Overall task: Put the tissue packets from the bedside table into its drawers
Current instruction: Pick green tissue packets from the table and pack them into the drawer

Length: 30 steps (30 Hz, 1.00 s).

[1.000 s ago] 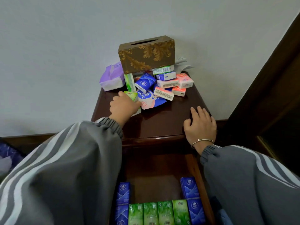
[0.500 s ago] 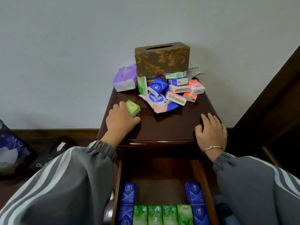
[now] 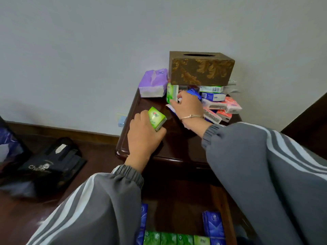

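Note:
My left hand (image 3: 144,138) is shut on a green tissue packet (image 3: 156,118), held just above the left part of the dark wooden bedside table (image 3: 174,144). My right hand (image 3: 188,105) reaches across to the pile at the back, its fingers around an upright green packet (image 3: 171,92). Several blue, white and pink packets (image 3: 219,103) lie heaped under a brown and gold tissue box (image 3: 200,68). Below, the open drawer (image 3: 178,206) holds rows of green packets (image 3: 175,238) and blue packets (image 3: 213,225).
A purple soft tissue pack (image 3: 153,83) sits at the table's back left corner against the white wall. On the floor to the left lie a black bag (image 3: 51,164) and a purple bag (image 3: 8,144). Dark wooden furniture (image 3: 311,119) stands at the right.
My left hand has lifted the green packet off the table top. My right hand left the table's front right edge and reached to the upright green packet in the pile. The view swung left.

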Each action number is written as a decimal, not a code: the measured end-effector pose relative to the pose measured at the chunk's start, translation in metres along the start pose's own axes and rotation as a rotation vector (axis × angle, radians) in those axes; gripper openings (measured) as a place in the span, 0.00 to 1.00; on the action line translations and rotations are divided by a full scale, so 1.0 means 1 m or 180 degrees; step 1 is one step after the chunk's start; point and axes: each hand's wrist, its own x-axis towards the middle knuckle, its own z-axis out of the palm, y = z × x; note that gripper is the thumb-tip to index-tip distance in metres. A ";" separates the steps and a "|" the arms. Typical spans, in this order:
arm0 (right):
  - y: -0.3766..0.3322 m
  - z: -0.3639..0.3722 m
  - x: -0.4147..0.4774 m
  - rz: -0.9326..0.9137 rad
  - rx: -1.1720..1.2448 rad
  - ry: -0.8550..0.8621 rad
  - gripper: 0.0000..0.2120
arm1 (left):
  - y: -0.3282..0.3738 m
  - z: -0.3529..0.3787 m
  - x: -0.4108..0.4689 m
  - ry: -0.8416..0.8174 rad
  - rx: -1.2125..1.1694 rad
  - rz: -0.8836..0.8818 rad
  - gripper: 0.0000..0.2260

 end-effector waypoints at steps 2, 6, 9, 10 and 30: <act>-0.006 0.007 0.020 0.0317 0.0077 0.0165 0.18 | -0.002 0.000 0.000 0.0103 -0.0208 -0.0117 0.24; -0.008 0.024 0.037 0.0642 0.0222 0.0220 0.21 | -0.008 0.000 0.001 0.0508 -0.0613 -0.0308 0.22; -0.013 0.034 0.042 0.0867 0.0306 0.0158 0.22 | -0.010 0.002 0.000 0.0564 -0.0708 -0.0301 0.22; -0.015 0.037 0.044 0.0958 0.0334 0.0201 0.22 | -0.010 0.003 0.000 0.0565 -0.0731 -0.0292 0.23; 0.011 -0.021 -0.016 0.1704 0.1454 -0.1492 0.16 | -0.009 0.000 -0.002 0.0722 -0.0743 -0.0181 0.23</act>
